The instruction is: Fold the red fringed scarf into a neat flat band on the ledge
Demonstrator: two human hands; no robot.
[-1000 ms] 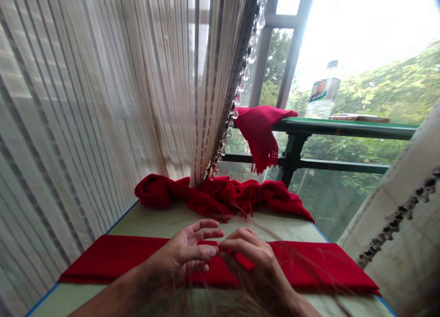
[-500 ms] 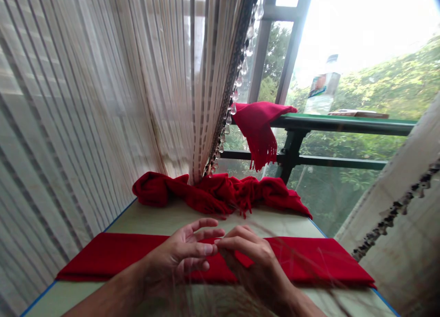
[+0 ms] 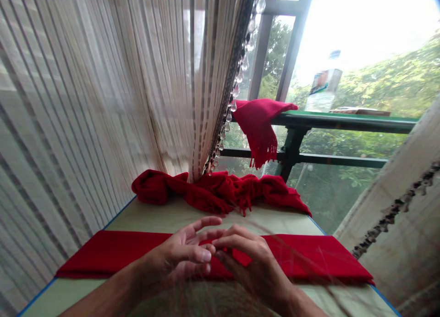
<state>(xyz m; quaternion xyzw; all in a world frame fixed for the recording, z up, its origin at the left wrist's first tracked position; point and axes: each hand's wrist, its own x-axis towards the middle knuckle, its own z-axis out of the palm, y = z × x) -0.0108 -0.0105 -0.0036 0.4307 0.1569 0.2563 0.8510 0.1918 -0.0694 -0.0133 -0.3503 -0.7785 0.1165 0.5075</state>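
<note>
Cloth (image 3: 321, 258) folded flat, six o'clock, for neatness, I judge; left hand (image 3: 178, 253) half-open, empty; right hand (image 3: 256, 255) curled at its fingertips, hold unclear to me.

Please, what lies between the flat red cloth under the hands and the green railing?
In the head view, a crumpled red scarf lies between the flat red cloth and the railing, on the pale table.
</note>
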